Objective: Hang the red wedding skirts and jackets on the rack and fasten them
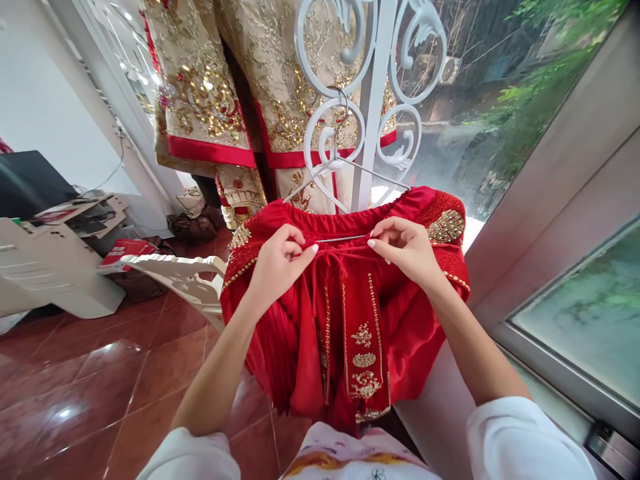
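Observation:
A red garment [365,300] with gold beadwork and a gathered waistband [345,222] hangs in front of me on a thin wire hanger [385,179]. At the middle of its waist, a thin red drawstring [336,252] is tied in what looks like a bow, its loose ends hanging down. My left hand [277,267] pinches the drawstring on the left side of the knot. On the right side, my right hand [407,248] pinches it between thumb and fingers. The string runs nearly level between the two hands. Part of each grip is hidden by the fingers.
The hanger hooks onto a white scrolled metal stand [373,87]. Behind it hang cream-and-gold embroidered garments [285,80]. A white carved chair [185,280] stands left, with a cluttered desk [55,267] beyond. A framed window [500,100] lies close on the right.

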### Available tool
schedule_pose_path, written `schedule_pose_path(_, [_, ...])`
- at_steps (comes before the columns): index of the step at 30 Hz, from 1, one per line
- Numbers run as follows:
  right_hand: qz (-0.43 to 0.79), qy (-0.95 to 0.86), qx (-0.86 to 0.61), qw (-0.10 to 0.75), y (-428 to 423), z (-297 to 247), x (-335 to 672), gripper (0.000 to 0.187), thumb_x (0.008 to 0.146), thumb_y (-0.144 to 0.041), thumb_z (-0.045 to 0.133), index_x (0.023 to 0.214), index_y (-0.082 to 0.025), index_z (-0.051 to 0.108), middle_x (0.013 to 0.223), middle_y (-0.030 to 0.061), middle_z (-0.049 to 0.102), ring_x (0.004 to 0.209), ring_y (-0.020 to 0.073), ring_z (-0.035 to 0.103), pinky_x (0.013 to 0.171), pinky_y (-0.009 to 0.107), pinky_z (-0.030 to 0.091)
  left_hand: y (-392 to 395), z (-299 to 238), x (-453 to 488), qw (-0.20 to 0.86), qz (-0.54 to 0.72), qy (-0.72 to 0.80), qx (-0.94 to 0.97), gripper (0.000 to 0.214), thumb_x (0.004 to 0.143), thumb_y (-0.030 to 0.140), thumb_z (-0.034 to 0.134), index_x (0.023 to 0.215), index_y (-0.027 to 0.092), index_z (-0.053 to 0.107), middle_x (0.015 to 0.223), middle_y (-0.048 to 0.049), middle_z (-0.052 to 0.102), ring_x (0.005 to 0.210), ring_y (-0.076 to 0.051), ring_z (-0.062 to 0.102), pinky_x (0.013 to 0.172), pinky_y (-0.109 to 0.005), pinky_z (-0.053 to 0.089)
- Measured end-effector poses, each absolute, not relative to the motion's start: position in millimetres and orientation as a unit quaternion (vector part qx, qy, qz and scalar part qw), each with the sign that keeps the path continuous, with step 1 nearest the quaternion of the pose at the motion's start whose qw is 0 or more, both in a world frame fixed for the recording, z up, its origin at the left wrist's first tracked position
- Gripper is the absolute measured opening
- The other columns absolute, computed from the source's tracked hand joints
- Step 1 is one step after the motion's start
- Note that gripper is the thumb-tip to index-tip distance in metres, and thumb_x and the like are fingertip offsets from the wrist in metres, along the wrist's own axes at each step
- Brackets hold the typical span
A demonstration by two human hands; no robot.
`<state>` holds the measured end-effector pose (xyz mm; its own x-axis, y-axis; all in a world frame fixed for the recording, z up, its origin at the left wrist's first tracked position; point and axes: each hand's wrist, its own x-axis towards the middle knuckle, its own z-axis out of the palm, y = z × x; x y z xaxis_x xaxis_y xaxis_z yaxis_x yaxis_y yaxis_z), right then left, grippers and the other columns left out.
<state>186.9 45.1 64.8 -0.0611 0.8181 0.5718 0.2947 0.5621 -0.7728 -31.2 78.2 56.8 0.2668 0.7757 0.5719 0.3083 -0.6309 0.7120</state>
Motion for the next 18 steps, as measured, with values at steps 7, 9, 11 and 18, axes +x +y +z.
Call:
schedule_pose_path(7, [0.214, -0.716, -0.411, 0.522, 46, 64, 205, 0.021, 0.075, -0.034, 0.063, 0.085, -0.016, 0.058, 0.059, -0.004, 0.05, 0.052, 0.0071, 0.046, 0.052, 0.022, 0.037, 80, 59, -39, 0.186, 0.48, 0.36, 0.778, 0.015, 0.079, 0.03, 0.057, 0.078, 0.018, 0.048, 0.05, 0.0064, 0.049, 0.042, -0.006, 0.034, 0.045, -0.019, 0.026])
schedule_pose_path(9, [0.184, -0.731, -0.44, 0.489, 43, 66, 213, 0.023, 0.074, -0.036, 0.065, 0.082, -0.015, 0.059, 0.058, -0.003, 0.053, 0.051, 0.0076, 0.046, 0.051, 0.023, 0.037, 81, 59, -40, 0.184, 0.47, 0.369, 0.78, 0.017, 0.08, 0.031, 0.057, 0.075, 0.018, 0.046, 0.047, 0.0069, 0.047, 0.041, -0.006, 0.032, 0.044, -0.019, 0.025])
schedule_pose_path(11, [0.135, -0.745, -0.47, 0.454, 41, 68, 220, 0.023, 0.073, -0.037, 0.066, 0.075, -0.015, 0.06, 0.056, -0.002, 0.054, 0.051, 0.0078, 0.046, 0.05, 0.023, 0.036, 83, 58, -42, 0.179, 0.456, 0.377, 0.786, 0.018, 0.079, 0.031, 0.058, 0.074, 0.018, 0.046, 0.047, 0.0071, 0.047, 0.04, -0.005, 0.033, 0.044, -0.019, 0.025])
schedule_pose_path(18, [0.107, -0.701, -0.449, 0.543, 12, 49, 219, 0.023, 0.079, -0.03, 0.058, 0.099, -0.019, 0.063, 0.101, 0.0085, 0.066, 0.085, 0.0178, 0.062, 0.062, 0.027, 0.051, 67, 48, -41, 0.233, 0.547, 0.383, 0.707, 0.027, 0.08, 0.033, 0.058, 0.101, 0.017, 0.059, 0.097, -0.0068, 0.067, 0.062, -0.012, 0.062, 0.054, -0.022, 0.048])
